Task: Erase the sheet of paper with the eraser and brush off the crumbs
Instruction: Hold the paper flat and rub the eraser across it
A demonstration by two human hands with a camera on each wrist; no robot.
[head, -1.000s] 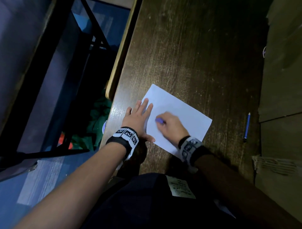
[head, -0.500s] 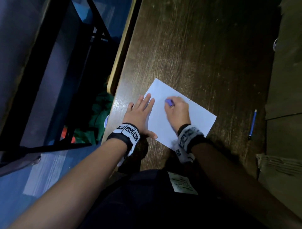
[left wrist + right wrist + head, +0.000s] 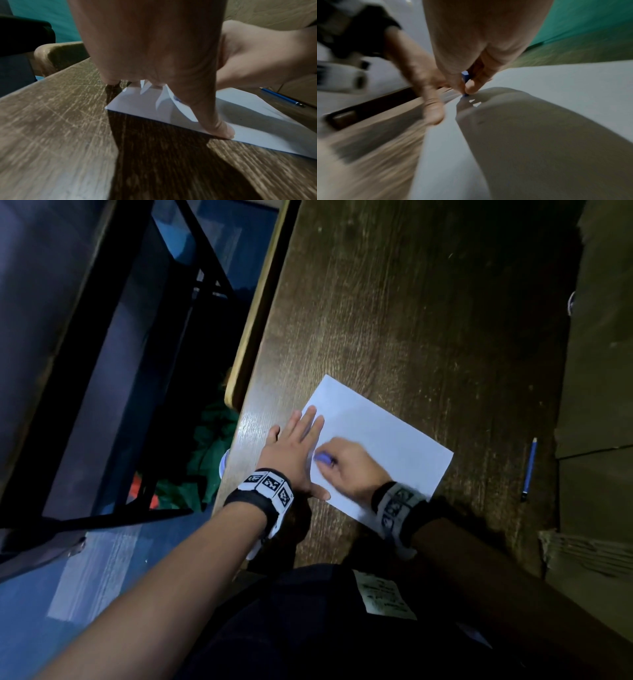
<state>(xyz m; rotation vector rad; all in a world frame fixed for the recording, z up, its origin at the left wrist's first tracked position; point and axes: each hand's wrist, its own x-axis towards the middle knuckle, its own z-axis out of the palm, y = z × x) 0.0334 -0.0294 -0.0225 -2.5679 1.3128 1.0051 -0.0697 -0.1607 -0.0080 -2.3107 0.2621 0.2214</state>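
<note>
- Head view puts the blue eraser point(image 3: 323, 457) on the sheet of paper point(image 3: 383, 436), near its left edge; half a second ago it sat nearer the sheet's far corner.
- Right hand point(image 3: 346, 465) pinches the eraser, fingers curled round it, its tip touching the sheet.
- Left hand point(image 3: 294, 451) stays flat, fingers straight, pressing the sheet's left edge onto the wooden desk point(image 3: 411, 320).
- Right of the sheet, well apart, lies a blue pencil point(image 3: 529, 469).

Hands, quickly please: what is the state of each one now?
Left hand: open, pressing flat on the paper.
Right hand: pinches the eraser.
</note>
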